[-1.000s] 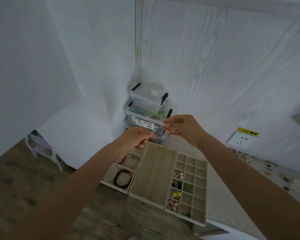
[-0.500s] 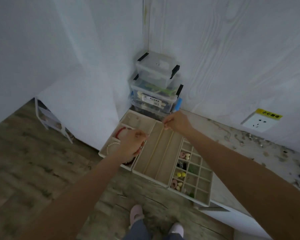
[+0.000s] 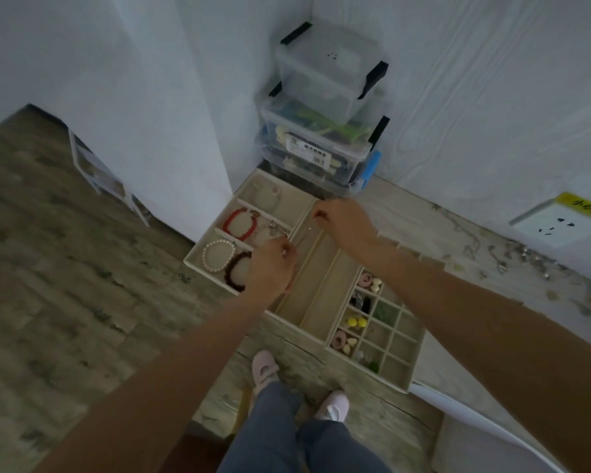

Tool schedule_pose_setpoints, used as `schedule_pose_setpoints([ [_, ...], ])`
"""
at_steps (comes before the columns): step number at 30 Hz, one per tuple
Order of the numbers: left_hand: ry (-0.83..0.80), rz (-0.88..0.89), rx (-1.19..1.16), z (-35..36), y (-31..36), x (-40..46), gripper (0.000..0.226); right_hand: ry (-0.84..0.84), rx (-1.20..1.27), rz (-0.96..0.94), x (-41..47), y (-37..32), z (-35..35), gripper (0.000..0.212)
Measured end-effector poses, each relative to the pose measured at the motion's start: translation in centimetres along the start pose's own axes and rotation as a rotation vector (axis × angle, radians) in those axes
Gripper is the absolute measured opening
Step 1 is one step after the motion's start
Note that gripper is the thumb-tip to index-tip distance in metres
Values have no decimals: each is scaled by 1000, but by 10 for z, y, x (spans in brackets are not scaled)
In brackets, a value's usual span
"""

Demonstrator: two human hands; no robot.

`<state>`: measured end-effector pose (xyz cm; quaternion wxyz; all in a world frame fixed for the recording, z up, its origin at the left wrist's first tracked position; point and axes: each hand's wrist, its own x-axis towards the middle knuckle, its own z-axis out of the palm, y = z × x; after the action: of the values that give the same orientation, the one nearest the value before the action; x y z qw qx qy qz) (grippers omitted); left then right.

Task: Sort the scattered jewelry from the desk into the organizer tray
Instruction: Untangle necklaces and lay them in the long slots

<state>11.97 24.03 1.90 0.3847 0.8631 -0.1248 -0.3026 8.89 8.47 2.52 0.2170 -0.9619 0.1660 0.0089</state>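
Head view: both hands are coming down from chest height to the organizer tray (image 3: pixel 372 378). The left hand (image 3: pixel 270 268) and right hand (image 3: pixel 343 220) are each pinching an end of a thin chain (image 3: pixel 309 229), stretching it over the long slots; placement looks imminent. Three tray sections and four bracelets are showing. More jewelry (image 3: pixel 498 257) is lying scattered on the tabletop (image 3: pixel 406 206).

White walls (image 3: pixel 133 63) meeting in a corner. Worn grey-brown plank floor (image 3: pixel 48 268) below. Pale desk (image 3: pixel 406 213) along the right wall, clear storage boxes (image 3: pixel 325 97) stacked in its corner. Wall socket (image 3: pixel 560 223) under a yellow label. Dim, bluish light.
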Motion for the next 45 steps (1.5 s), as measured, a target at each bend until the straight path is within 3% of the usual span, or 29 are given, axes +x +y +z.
schedule_pose_setpoints([
  [6,111,99,108,-1,-3,1,19,-59,-236,-124,14,-3,7,17],
  [11,113,92,224,1,-6,0,23,-4,-354,-103,18,-1,13,16],
  [22,175,125,475,8,-5,-4,25,86,-220,1,-5,1,12,20],
  [26,175,121,498,9,-3,-4,25,1,-118,-2,-18,0,3,32],
  [32,172,107,526,8,-2,-3,26,-104,-278,-68,-18,1,14,23],
  [41,176,143,582,7,-4,-8,23,-146,-334,-47,-17,-5,6,36],
  [45,165,171,714,5,-6,-14,20,-143,-337,-44,-16,-6,8,39],
])
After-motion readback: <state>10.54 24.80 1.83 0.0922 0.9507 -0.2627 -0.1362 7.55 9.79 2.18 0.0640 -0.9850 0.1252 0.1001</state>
